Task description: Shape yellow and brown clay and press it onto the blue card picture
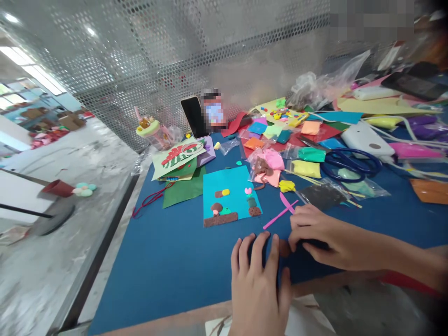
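Note:
My left hand (pixel 259 280) lies palm down on the blue table mat (pixel 168 261) near the front edge, fingers stretched out and holding nothing. My right hand (pixel 322 238) rests just to its right, fingers curled down. Its fingertips pinch a small brown clay lump (pixel 284 247) against the mat, between the two hands. A pink plastic clay knife (pixel 283 211) lies just beyond my right hand. Farther back is a cyan card (pixel 229 193) with brown, yellow, pink and green clay shapes stuck on it.
Small bags of coloured clay (pixel 308 161), a yellow clay piece (pixel 287 185), blue scissors (pixel 350 163), a white device (pixel 366 137) and coloured papers crowd the back right. A phone (pixel 194 116) leans on the perforated metal wall. Green paper (pixel 182 189) lies at left.

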{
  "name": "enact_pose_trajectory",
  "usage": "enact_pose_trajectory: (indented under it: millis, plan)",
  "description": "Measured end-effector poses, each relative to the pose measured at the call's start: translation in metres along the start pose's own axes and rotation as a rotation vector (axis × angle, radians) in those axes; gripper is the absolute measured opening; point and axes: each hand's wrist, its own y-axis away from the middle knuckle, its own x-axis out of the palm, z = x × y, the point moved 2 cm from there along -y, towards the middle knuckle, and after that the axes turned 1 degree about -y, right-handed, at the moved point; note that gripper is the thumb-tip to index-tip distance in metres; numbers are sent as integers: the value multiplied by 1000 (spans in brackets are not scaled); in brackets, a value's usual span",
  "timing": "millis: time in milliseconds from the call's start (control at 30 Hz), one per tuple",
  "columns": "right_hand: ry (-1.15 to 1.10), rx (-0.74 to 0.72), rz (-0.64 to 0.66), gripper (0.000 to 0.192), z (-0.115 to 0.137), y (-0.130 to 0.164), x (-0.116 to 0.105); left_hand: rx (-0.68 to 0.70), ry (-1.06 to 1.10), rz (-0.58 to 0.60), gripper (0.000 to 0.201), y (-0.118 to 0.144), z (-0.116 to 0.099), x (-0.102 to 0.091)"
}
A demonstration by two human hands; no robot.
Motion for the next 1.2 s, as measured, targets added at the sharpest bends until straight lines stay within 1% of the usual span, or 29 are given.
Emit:
enact_pose_trajectory:
  millis: [100, 200, 300, 433, 533, 600, 667, 700, 800, 867, 967, 1033, 1100, 1200]
  plan:
    - [4, 8, -57, 21, -5, 3, 2, -67, 54, -19, 34, 2, -2, 5]
    - [23, 8, -78, 23, -8, 3, 7, -143, 41, -109, 35, 7, -6, 14]
    - [19, 10, -102, 26, -9, 4, 9, -184, 70, -177, 35, 10, -13, 23]
    - [-40, 5, -105, 24, -11, 3, 8, -224, 187, -229, 24, 9, -19, 27]
    - [-138, -7, -85, 16, -8, 0, 5, -247, 295, -227, 20, 3, -18, 20]
    - [-234, 1, -100, 17, -2, -4, 1, -248, 367, -204, 22, -2, -14, 12]
    - [-331, 51, -143, 20, 4, -9, -3, -233, 416, -212, 21, -9, -8, 2]
    - [-377, 87, -170, 22, 8, -11, -5, -211, 419, -224, 21, -13, -5, -4]
    - [-525, 180, -230, 29, 17, -20, -8, -100, 372, -228, 37, -23, 3, -19]
    - [-626, 198, -238, 31, 22, -26, -7, -34, 341, -253, 34, -29, 7, -27]
    - [-780, 201, -215, 35, 27, -33, -4, 9, 321, -328, 22, -35, 12, -35]
    - [-878, 190, -164, 38, 30, -38, -3, 33, 324, -348, 22, -37, 15, -39]
    - [-940, 188, -113, 38, 33, -43, -2, 52, 343, -344, 24, -39, 18, -41]
    - [-961, 209, -121, 34, 34, -51, -3, 60, 367, -333, 27, -43, 24, -43]
